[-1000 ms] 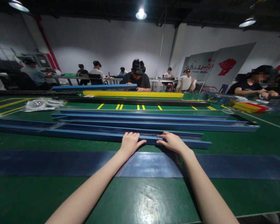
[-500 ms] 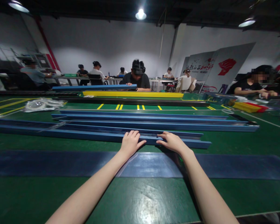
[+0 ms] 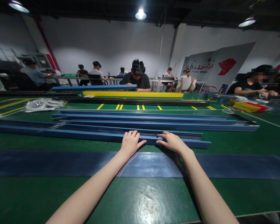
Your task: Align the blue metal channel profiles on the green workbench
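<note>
A long blue channel (image 3: 102,136) lies across the green table (image 3: 140,199). My left hand (image 3: 130,142) rests over its front wall, fingertips curled into the trough and thumb stretched to the right. To the right, my right hand (image 3: 170,141) grips the same channel, its index finger and thumb pointing left; a small dark thing shows at the index fingertip, too small to make out. Under my forearms a flat translucent bluish strip (image 3: 151,165) lies along the table. Just behind the channel are more blue channels (image 3: 158,125).
Farther back lie a black bar (image 3: 135,101), a yellow channel (image 3: 133,94) and a bagged white coil (image 3: 39,105). Across the table a person (image 3: 137,76) holds a blue bar (image 3: 93,88). At right are a yellow-red tray (image 3: 249,107) and another person (image 3: 254,84).
</note>
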Available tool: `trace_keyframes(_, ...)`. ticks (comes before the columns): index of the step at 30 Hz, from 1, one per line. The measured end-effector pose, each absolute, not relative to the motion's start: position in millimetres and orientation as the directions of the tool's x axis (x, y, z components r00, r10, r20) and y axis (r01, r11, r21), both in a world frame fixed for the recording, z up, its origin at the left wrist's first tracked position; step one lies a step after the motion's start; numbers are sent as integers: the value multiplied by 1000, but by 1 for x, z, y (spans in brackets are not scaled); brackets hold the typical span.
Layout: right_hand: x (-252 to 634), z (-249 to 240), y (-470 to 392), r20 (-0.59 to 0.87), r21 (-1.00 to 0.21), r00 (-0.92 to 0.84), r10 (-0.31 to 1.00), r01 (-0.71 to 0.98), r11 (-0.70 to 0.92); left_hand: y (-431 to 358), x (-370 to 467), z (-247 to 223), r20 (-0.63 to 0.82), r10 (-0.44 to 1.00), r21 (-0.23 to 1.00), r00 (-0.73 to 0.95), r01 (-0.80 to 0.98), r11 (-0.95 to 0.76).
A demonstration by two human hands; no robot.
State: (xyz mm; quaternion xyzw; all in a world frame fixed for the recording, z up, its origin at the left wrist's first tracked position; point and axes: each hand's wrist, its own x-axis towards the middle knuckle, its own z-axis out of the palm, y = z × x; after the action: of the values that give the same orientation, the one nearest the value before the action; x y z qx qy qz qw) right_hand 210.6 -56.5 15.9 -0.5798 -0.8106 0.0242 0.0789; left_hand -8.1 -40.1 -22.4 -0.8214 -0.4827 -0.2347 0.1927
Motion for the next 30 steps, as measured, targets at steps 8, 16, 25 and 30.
trace_keyframes(8,210,16,-57,113,-131,-332,937,929,345,-41,-8,-21,570,701,-83,429,879,-470)
trace_keyframes(16,204,20,-59,209,-147,-376,903,900,409,-40,-8,-20,577,694,-70,430,873,-483)
trace_keyframes(25,201,21,-61,230,-153,-384,894,893,423,-37,-9,-24,580,716,-28,388,888,-459)
trace_keyframes(30,196,21,-62,214,-180,-403,890,879,441,-39,-9,-22,585,719,-24,376,893,-448)
